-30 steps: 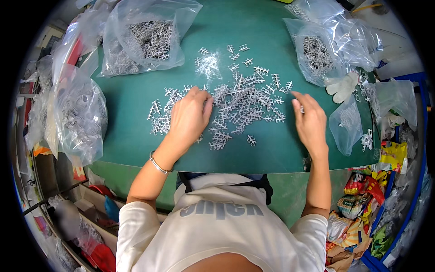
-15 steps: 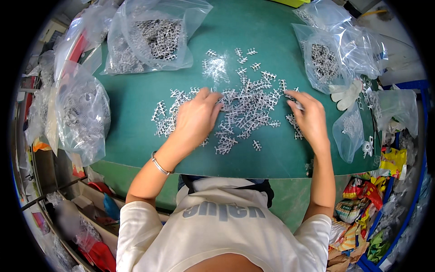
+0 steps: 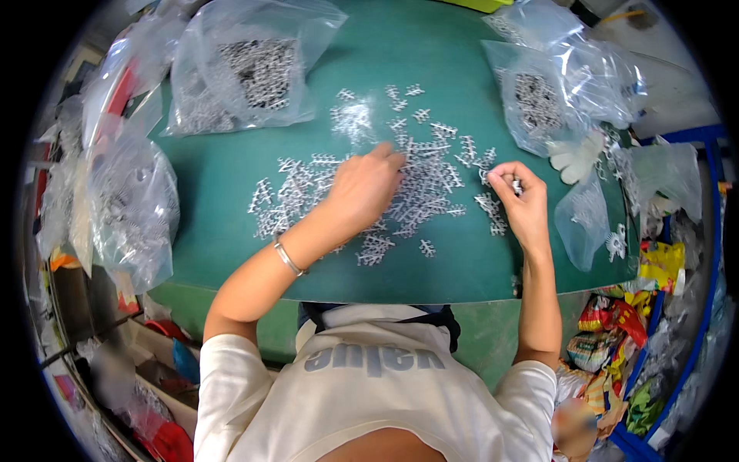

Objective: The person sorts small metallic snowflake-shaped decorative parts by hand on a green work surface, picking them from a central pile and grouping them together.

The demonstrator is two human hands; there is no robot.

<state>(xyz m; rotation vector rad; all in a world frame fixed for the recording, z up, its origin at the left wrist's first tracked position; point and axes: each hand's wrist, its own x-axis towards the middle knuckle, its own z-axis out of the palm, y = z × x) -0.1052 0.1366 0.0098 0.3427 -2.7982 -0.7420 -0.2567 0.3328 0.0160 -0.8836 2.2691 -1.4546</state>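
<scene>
A loose spread of small silvery branched metal pieces (image 3: 431, 181) lies across the middle of the green table. My left hand (image 3: 366, 189), with a bangle at its wrist, is over the middle of this spread. Its fingers are curled and drawn together, tips down among the pieces, and what they pinch is hidden. To the right, my right hand (image 3: 525, 200) is closed, thumb against forefinger, with small branched metal pieces showing at its fingertips and inside its curled fingers. Just beside it lies a small separate group of the pieces (image 3: 490, 214).
A large clear bag (image 3: 185, 88) of dark metal pieces stands at the back left, another bag (image 3: 112, 204) at the left edge. More bags (image 3: 512, 115) stand at the back right, near a white glove (image 3: 577, 158) and a small bag (image 3: 581, 219). Colourful packets (image 3: 608, 323) lie lower right.
My left hand has moved right, further over the middle of the spread. My right hand's fingers have curled in more closely. The whole view has shifted slightly.
</scene>
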